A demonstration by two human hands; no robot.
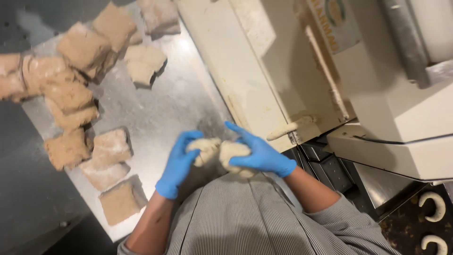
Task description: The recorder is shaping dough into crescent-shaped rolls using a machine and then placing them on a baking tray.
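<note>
Both my hands wear blue gloves and meet over the near edge of a floured steel table (pixel 165 108). My left hand (pixel 178 163) curls around a pale lump of dough (pixel 205 150). My right hand (pixel 258 152) lies over a second lump of dough (pixel 233 152), which touches the first. A rolled strip of dough (pixel 290 127) pokes out of the lower edge of a cream dough-shaping machine (pixel 264 66) just right of my right hand.
Several square brown dough pieces (pixel 111 147) lie on the table's left and far side. Another person's floured arm (pixel 12 75) reaches in at the far left. Two crescent-shaped pieces (pixel 434 205) rest on a dark tray at the lower right.
</note>
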